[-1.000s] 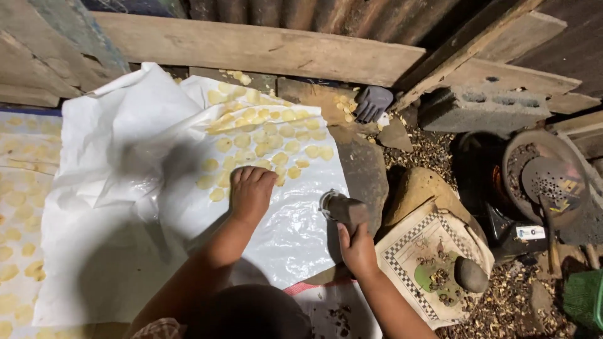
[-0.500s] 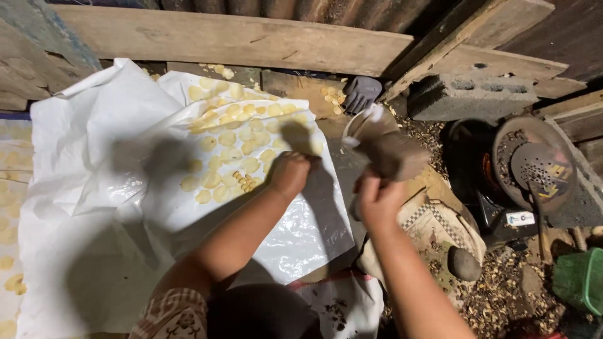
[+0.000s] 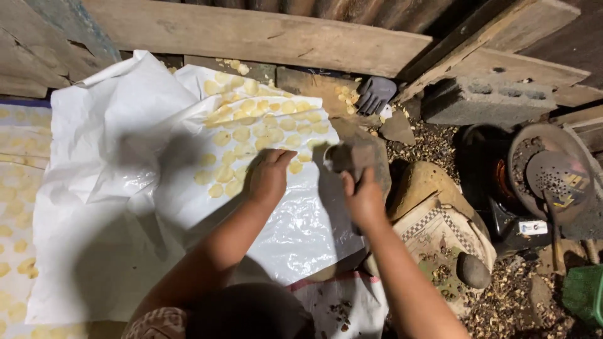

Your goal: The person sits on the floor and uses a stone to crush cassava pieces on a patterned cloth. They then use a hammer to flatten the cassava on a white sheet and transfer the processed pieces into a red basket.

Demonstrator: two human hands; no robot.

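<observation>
White plastic sheet (image 3: 113, 188), crumpled, spread on the ground beneath a wooden plank (image 3: 251, 37); its upper right part is covered with flattened pale-yellow discs (image 3: 264, 122) laid in loose rows.

Left hand (image 3: 269, 176): pressed palm-down on the sheet at the lower edge of the disc patch, its grip closed over something that cannot be made out. Against the picture a second ago, this hand is seen shifted towards the sheet's right edge, nearer the stone.

Right hand (image 3: 363, 199): grip clamped on a grey-brown stone (image 3: 353, 157), held up just above the sheet's right edge. A second ago the stone was held low beside the sheet; half a second ago it was raised high. It is now found lower and close to the left hand, so a pounding stroke is judged to be in progress.

Adjacent items: grey glove (image 3: 375, 94) by the plank; concrete block (image 3: 480, 100); patterned tray (image 3: 440, 245) with a dark pebble (image 3: 472, 270); perforated ladle (image 3: 553, 185) over a dark pan.
</observation>
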